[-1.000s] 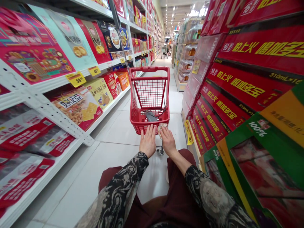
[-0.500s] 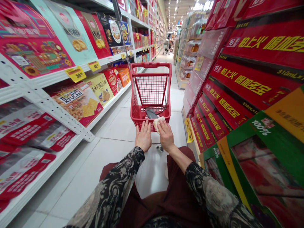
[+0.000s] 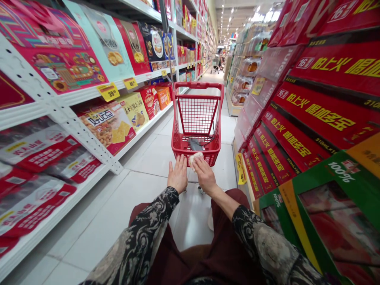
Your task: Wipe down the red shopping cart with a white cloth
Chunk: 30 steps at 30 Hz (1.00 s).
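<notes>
A red plastic shopping basket on wheels (image 3: pixel 196 85) stands upright on the floor before my knees. My left hand (image 3: pixel 178 174) has its fingers stretched out flat, close to the near rim of the basket; whether they touch it I cannot tell. Under the fingers of my right hand (image 3: pixel 204 174) is a crumpled whitish cloth (image 3: pixel 194 158), held against the same rim. Inside the basket lies a dark grey object (image 3: pixel 194 145) with a black cable; its kind is unclear.
On the left, white shelves (image 3: pixel 86 95) hold boxed biscuits and bagged goods. Stacked red drink cartons (image 3: pixel 320 111) and green boxes (image 3: pixel 332 174) rise close on the right. White floor tiles (image 3: pixel 142 158) run down the aisle, with a distant trolley (image 3: pixel 215 65).
The view has shifted slightly, so the basket sits further right and lower in it. Both hands have moved left along the basket's rim, the cloth staying under my right hand.
</notes>
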### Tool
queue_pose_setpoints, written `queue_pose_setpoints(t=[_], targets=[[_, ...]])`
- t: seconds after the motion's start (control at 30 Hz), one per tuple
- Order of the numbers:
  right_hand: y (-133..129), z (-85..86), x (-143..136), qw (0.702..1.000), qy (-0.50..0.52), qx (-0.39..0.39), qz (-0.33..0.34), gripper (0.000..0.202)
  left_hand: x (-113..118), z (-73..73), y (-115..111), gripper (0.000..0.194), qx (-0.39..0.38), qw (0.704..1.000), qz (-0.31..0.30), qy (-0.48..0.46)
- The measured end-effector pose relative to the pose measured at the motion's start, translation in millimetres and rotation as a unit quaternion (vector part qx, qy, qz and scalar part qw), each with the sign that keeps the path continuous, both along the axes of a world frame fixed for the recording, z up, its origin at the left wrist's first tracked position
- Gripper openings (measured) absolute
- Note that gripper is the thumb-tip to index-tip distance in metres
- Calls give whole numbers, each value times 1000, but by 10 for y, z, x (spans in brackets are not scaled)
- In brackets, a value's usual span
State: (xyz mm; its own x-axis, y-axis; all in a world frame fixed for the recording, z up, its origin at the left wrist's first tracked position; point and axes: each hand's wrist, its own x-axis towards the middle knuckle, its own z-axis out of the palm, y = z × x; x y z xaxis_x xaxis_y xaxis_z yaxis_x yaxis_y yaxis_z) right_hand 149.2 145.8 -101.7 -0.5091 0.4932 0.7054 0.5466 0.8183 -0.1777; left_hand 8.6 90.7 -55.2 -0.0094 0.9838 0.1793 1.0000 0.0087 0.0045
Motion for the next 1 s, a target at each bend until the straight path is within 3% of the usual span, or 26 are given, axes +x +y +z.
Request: queue_pose_setpoints(t=[0.07, 0.13, 0.2, 0.33, 0.4, 0.47, 0.6, 0.67, 0.73, 0.9, 1.0], targets=[[42, 174, -141, 1000, 0, 11, 1, 42, -33, 26, 22, 72, 7, 1000, 23, -7], [90, 228, -259, 1000, -31, 5, 5, 41, -69, 27, 20, 73, 5, 999, 44, -8], [117, 141, -319, 997, -77, -14, 19, 41, -111, 7, -8, 73, 0, 999, 52, 0], [82, -192, -287, 989, -140, -35, 41, 39, -205, -32, -84, 71, 1, 998, 53, 22], [49, -246, -263, 989, -138, -23, 50, 37, -246, -27, -96, 70, -1, 998, 58, 26], [33, -160, -286, 992, -112, -1, 62, 37, -277, -5, -83, 70, -4, 997, 67, 26], [101, 184, -467, 995, -63, 26, 71, 37, -300, 50, -21, 68, 5, 996, 89, 20], [158, 250, -546, 994, -79, 20, 70, 37, -294, 65, -3, 69, 9, 995, 93, 18], [188, 180, -572, 990, -118, 7, 74, 38, -284, 66, -8, 70, 7, 996, 86, 18], [107, -204, -466, 981, -178, -34, 74, 33, -285, 41, -65, 71, 13, 997, 66, 25], [59, -157, -390, 986, -144, -24, 86, 31, -308, 68, -51, 72, 13, 997, 68, 22]])
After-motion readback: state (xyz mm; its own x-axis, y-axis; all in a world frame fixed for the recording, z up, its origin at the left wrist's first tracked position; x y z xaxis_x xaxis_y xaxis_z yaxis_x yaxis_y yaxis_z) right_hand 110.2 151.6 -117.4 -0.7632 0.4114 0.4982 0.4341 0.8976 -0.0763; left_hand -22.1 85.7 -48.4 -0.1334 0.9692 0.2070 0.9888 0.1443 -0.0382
